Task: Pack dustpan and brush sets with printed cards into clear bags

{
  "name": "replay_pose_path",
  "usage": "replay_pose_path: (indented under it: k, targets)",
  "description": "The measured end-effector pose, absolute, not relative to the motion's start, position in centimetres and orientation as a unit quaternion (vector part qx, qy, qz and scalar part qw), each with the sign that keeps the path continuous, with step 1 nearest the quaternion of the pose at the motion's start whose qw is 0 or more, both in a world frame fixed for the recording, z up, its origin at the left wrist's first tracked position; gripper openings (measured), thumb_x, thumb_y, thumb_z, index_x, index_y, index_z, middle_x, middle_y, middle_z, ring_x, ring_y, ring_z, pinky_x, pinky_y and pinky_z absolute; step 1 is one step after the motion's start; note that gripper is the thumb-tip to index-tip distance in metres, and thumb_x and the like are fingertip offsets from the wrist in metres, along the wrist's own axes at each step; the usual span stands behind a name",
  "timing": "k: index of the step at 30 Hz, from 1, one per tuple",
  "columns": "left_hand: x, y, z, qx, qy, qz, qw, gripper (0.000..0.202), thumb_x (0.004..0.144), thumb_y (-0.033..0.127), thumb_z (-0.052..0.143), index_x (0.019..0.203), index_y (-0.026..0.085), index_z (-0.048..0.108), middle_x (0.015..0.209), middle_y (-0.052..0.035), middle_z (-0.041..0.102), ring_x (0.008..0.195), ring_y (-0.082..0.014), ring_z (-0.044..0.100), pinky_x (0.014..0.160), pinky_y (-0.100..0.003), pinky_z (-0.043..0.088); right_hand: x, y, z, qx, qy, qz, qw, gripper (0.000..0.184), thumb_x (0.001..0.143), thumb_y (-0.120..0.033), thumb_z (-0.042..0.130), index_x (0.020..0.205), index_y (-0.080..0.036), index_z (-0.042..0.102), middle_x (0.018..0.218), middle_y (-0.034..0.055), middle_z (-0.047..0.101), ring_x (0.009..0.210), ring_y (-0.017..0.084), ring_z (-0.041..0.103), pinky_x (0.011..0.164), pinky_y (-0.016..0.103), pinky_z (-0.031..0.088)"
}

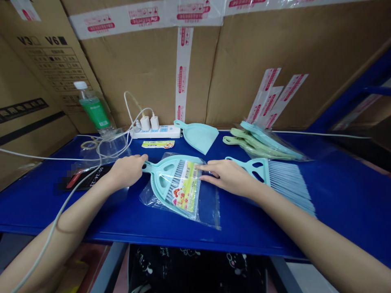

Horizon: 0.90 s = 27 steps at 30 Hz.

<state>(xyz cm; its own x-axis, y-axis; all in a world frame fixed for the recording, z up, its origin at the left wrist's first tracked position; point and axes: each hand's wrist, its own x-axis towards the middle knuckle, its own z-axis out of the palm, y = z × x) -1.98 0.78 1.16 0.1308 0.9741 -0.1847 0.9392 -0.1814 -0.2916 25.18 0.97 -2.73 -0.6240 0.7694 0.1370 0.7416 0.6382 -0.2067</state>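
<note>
A light-blue dustpan and brush set (159, 181) lies in a clear plastic bag (210, 207) on the blue table, with a yellow printed card (190, 185) over its bristles. My left hand (128, 170) is closed around the handle end at the bag's left. At the card's right edge, my right hand (227, 175) touches the bag with its index finger and thumb stretched out and slightly apart. Partly behind my right hand and forearm lies a loose light-blue brush (287, 179), bristles toward the right.
Behind are a light-blue dustpan (198, 134), several bagged green and blue sets (262, 142), a yellow card strip (158, 144) and a white power strip (165, 131) with cables. A bottle (94, 108) and a phone (87, 178) are left. Cardboard boxes (146, 69) wall the back.
</note>
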Motion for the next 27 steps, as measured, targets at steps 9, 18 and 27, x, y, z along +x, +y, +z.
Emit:
replay_pose_path:
  k: [9, 18, 27]
  targets:
    - [-1.9, 0.7, 1.2, -0.750, -0.637, 0.172, 0.052, 0.045, 0.079, 0.003, 0.026, 0.115, 0.015, 0.051, 0.109, -0.0141, 0.066, 0.098, -0.0299, 0.065, 0.077, -0.038, 0.049, 25.2, 0.7, -2.3, -0.425, -0.896, 0.075, 0.110, 0.033, 0.091, -0.034, 0.049, 0.119, -0.024, 0.064, 0.077, 0.0042, 0.062, 0.061, 0.015, 0.054, 0.057, 0.028, 0.035]
    - [-1.9, 0.6, 1.2, -0.748, -0.639, 0.170, 0.053, 0.045, 0.079, 0.002, 0.027, 0.115, 0.016, 0.051, 0.109, -0.0134, 0.066, 0.098, -0.0301, 0.065, 0.077, -0.039, 0.050, 25.8, 1.2, -2.6, -0.495, -0.848, 0.080, 0.174, 0.014, 0.082, -0.028, 0.051, 0.090, -0.018, 0.056, 0.071, 0.0022, 0.054, 0.060, 0.016, 0.050, 0.057, 0.028, 0.032]
    - [-2.0, 0.6, 1.1, -0.751, -0.635, 0.171, 0.063, 0.048, 0.078, 0.002, 0.028, 0.118, 0.017, 0.050, 0.110, -0.0136, 0.066, 0.098, -0.0303, 0.065, 0.075, -0.039, 0.051, 25.5, 1.7, -3.7, -0.494, -0.840, 0.158, 0.161, 0.028, 0.081, -0.018, 0.035, 0.107, -0.014, 0.044, 0.058, -0.0016, 0.049, 0.053, 0.019, 0.047, 0.057, 0.030, 0.033]
